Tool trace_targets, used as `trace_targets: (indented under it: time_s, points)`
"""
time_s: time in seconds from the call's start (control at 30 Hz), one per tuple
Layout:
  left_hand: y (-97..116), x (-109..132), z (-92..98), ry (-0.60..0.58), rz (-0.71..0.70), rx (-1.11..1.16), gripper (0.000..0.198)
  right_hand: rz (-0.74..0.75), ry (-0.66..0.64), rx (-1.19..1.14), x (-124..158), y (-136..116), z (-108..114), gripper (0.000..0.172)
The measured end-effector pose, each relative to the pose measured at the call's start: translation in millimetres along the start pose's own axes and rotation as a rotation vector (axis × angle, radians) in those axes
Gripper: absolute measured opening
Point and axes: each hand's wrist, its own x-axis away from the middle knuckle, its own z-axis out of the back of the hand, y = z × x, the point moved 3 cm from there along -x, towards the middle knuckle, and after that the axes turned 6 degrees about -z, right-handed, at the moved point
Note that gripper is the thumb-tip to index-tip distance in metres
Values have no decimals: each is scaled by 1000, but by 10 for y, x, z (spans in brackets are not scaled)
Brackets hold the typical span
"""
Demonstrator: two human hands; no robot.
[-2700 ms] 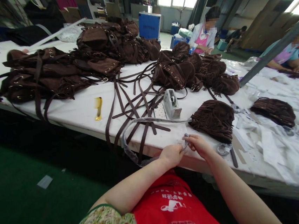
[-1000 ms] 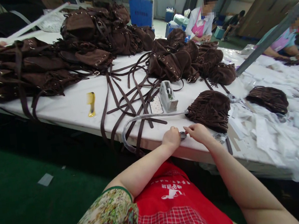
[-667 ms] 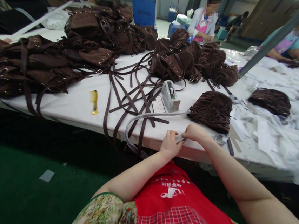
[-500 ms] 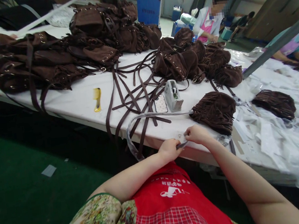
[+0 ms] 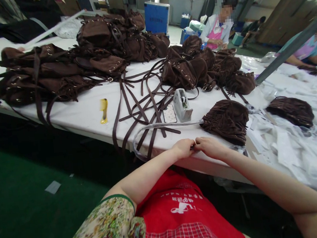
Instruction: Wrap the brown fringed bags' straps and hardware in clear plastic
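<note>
My left hand and my right hand meet at the table's front edge, their fingers closed. Between them shows a small dark bit of a plastic-wrapped bag strap, mostly hidden by the fingers. From the hands the strap hangs below the edge, loops up at the left and runs across the table to a dark brown fringed bag. That bag lies on its side just beyond my right hand. Left of it stand a white tape dispenser and a patterned phone-like card.
Loose brown straps cross the table and hang over its edge. Brown bags are heaped behind. A yellow comb lies left. White wrapping covers the right side, near a slanted grey pole. Co-workers sit across the table.
My hands have come together, the left moving slightly up and right, so the strap stretch between them is now mostly covered. The strap loop has shifted a little left. The view has tilted slightly.
</note>
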Motion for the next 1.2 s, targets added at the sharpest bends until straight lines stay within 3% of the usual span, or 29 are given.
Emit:
trace_targets:
  time_s: [0.07,0.17,0.23,0.33,0.43,0.6,0.73,0.9,1.07,1.2]
  points:
    - [-9,-2,-40,39,80,47,21,-73,49,-169,8,85,-32,25]
    - [15,15,-101,105,189,97,19,-397,194,-384,17,236,-96,23]
    - [59,13,-140,136,234,111,18,-596,175,-462,4,265,-177,28]
    - [137,-22,-204,163,290,100,18,-719,71,-503,-69,183,-302,31]
    - [195,-30,-256,176,312,72,18,-789,152,-388,-120,103,-340,22]
    - [184,161,-215,119,260,28,32,-686,93,-203,-86,29,-270,20]
    - [70,325,-56,117,210,-50,32,-461,8,-35,-83,-36,-100,21]
    - [2,305,24,45,64,-149,28,-194,-58,72,-170,-65,-20,21]
    - [11,241,-73,92,65,-125,22,-332,59,-30,-146,-28,-71,26]
    - [13,232,-139,145,82,-90,19,-306,78,90,-61,-129,-113,30]
